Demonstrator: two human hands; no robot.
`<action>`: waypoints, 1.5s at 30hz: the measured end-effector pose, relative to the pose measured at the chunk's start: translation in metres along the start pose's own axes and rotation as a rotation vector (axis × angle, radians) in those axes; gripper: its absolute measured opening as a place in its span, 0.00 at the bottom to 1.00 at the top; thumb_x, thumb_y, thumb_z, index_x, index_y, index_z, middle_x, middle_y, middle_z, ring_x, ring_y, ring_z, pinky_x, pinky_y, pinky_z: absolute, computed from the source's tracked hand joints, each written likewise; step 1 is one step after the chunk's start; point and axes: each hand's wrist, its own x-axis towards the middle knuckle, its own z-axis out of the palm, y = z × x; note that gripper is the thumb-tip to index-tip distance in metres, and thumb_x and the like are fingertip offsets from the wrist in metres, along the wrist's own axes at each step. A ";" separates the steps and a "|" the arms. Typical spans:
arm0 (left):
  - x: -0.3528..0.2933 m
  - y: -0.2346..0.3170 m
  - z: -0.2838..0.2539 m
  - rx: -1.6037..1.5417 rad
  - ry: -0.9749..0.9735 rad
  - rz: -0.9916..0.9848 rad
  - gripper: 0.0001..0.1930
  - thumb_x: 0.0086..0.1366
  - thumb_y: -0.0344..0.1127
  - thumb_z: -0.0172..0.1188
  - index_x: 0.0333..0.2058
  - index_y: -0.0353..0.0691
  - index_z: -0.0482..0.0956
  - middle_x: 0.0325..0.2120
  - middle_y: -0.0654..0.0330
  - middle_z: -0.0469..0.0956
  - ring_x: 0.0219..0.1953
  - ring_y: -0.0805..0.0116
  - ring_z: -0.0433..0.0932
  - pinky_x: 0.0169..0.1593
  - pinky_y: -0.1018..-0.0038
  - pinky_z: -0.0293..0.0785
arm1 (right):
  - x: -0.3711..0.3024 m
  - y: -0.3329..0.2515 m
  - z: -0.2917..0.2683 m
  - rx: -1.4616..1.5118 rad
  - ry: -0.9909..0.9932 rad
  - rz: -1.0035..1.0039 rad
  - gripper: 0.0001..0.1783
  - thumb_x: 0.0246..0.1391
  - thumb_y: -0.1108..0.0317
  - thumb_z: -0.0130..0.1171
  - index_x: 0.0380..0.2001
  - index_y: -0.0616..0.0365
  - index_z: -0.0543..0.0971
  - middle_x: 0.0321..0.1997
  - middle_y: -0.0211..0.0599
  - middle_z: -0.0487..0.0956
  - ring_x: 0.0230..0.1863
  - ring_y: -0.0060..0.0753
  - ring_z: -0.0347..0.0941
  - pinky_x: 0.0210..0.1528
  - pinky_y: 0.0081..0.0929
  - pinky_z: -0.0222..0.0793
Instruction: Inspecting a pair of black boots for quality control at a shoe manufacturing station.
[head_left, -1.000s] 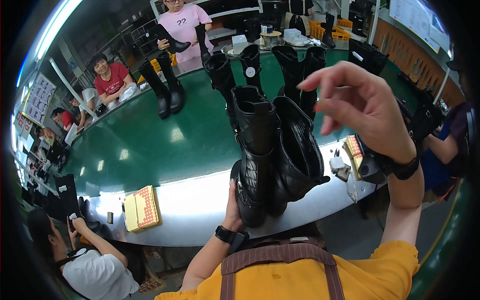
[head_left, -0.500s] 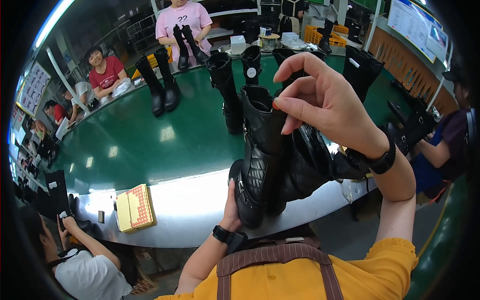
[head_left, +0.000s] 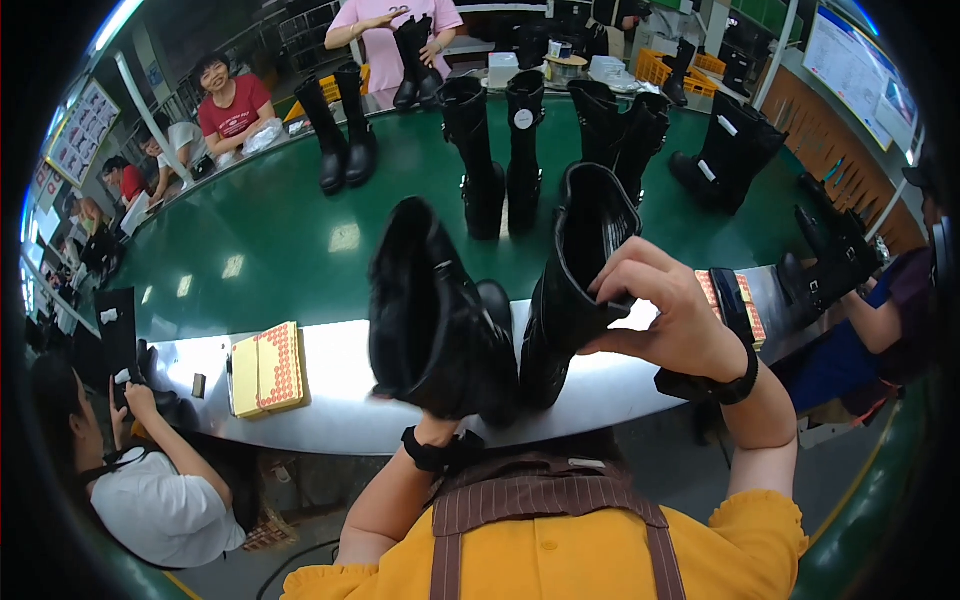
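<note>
1. Glossy green tabletop (head_left: 250,250) with a curved bare-metal edge (head_left: 350,405) is spreading beyond the fingers; a tall black buckled boot bearing a round white tag (head_left: 524,165) is standing farther off.
2. Right hand (head_left: 675,315): fingertips are resting over the rim of an upright-slanting black leather boot (head_left: 550,315), thumb sitting lower, outside the shaft; they are appearing clamped on that rim.
3. Key relation: this boot is lying to the left of the right fingers, its long axis running from the open top, just past the fingertips, slantwise down towards the wearer. Right hand is being the nearer.
4. Left hand (head_left: 436,430) is showing only in part, below a tilted, blurred black leather boot with a wide opening (head_left: 425,330); its fingers are hiding, cannot tell whether apart or together.
5. Well left of the left hand, a banded yellow paper stack with red-orange patterning (head_left: 262,370) is lying on the metal.
</note>
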 end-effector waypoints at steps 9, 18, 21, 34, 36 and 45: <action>-0.062 0.032 0.010 0.080 -0.088 0.483 0.61 0.42 0.45 0.79 0.67 0.37 0.45 0.63 0.40 0.54 0.66 0.43 0.55 0.66 0.57 0.54 | 0.013 -0.026 0.019 -0.087 0.051 -0.017 0.20 0.34 0.72 0.77 0.27 0.62 0.74 0.30 0.33 0.70 0.26 0.28 0.71 0.27 0.23 0.69; -0.054 0.067 0.006 -0.100 -0.133 0.171 0.47 0.44 0.41 0.78 0.58 0.34 0.58 0.53 0.46 0.68 0.56 0.53 0.69 0.56 0.63 0.67 | 0.018 -0.050 0.049 0.064 0.044 -0.186 0.19 0.33 0.72 0.77 0.26 0.62 0.75 0.31 0.35 0.73 0.31 0.32 0.73 0.31 0.24 0.71; -0.047 0.064 0.010 -0.281 -0.016 0.048 0.43 0.46 0.40 0.77 0.56 0.34 0.59 0.46 0.48 0.74 0.49 0.55 0.76 0.50 0.66 0.72 | 0.022 -0.048 0.073 0.075 0.098 -0.231 0.24 0.37 0.76 0.74 0.38 0.61 0.74 0.44 0.39 0.70 0.38 0.33 0.74 0.36 0.25 0.75; -0.034 0.054 0.029 -0.284 0.262 0.163 0.22 0.55 0.33 0.71 0.46 0.34 0.72 0.41 0.53 0.77 0.43 0.60 0.77 0.45 0.68 0.73 | -0.025 -0.043 0.035 -0.065 0.366 -0.025 0.38 0.44 0.61 0.73 0.56 0.60 0.67 0.57 0.41 0.66 0.33 0.21 0.73 0.39 0.20 0.72; -0.031 0.057 0.040 -0.299 0.288 0.167 0.21 0.55 0.31 0.70 0.45 0.33 0.73 0.40 0.54 0.76 0.41 0.58 0.76 0.44 0.67 0.72 | -0.013 -0.062 0.031 -0.173 0.333 -0.065 0.39 0.43 0.59 0.73 0.57 0.59 0.68 0.53 0.41 0.70 0.38 0.29 0.73 0.41 0.26 0.72; -0.034 0.069 0.066 -0.149 0.194 0.288 0.28 0.44 0.25 0.70 0.47 0.35 0.72 0.43 0.49 0.67 0.47 0.48 0.66 0.50 0.59 0.63 | 0.069 -0.085 -0.005 -0.068 -0.368 0.324 0.33 0.46 0.56 0.68 0.53 0.58 0.69 0.31 0.47 0.80 0.35 0.48 0.79 0.38 0.36 0.73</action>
